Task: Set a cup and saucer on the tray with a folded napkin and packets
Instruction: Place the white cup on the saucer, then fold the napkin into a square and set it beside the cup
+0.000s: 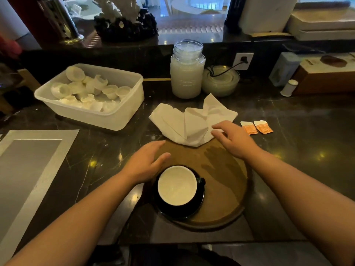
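Observation:
A round brown tray lies on the dark counter before me. On its near left part stands a black cup with a white inside, on a black saucer. A loosely crumpled white napkin lies at the tray's far edge, its tip overlapping the rim. Two orange and white packets lie on the counter right of the napkin. My left hand hovers open over the tray's left rim, just beyond the cup. My right hand is open, fingertips at the napkin's right side.
A white plastic tub of small white cups stands at the left. A glass jar of white liquid and a stack of glass bowls stand behind the napkin. A grey placemat lies at the far left; boxes at the right.

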